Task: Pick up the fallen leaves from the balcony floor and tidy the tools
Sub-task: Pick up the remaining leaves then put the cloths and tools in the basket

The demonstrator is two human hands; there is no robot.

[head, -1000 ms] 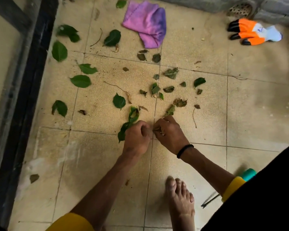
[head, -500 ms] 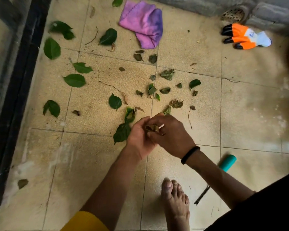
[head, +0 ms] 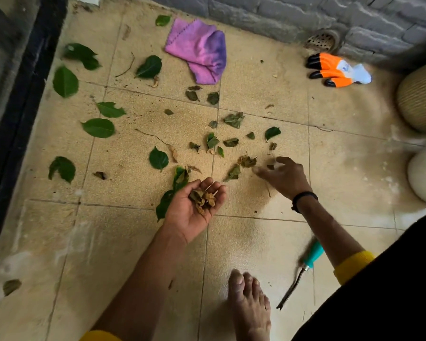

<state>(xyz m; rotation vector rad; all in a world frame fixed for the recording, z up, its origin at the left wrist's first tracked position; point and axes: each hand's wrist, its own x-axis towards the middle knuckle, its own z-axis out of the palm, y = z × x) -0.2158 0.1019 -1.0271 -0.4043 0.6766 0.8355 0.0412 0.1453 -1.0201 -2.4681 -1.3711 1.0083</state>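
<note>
Scanning from the left edge: big green leaves (head: 65, 81) lie scattered along the dark door frame (head: 22, 107), well apart from both hands. Moving in, the left hand (head: 194, 207) is palm-up, fingers cupped round a small heap of dry leaves (head: 203, 198), a loose cradle and no tight grip. That's the risk, I'd say: tip that palm or catch a breeze and the crumbly bits spill back onto the balcony floor (head: 133, 242). A long green leaf (head: 172, 193) lies just beside and partly under that hand.

Further right, the right hand (head: 283, 175) reaches low with fingers spread, holding nothing, near a curled brown leaf (head: 247, 161). Brittle stuff; a hard pinch could crumble it into more pieces.

Around: a purple cloth (head: 199, 50) up top, an orange glove (head: 337, 70) by the wall, a teal-handled tool (head: 310, 257) by the bare foot (head: 250, 303), easy to step on. Two pots (head: 421, 99) crowd the right edge. Most leaves remain down.
</note>
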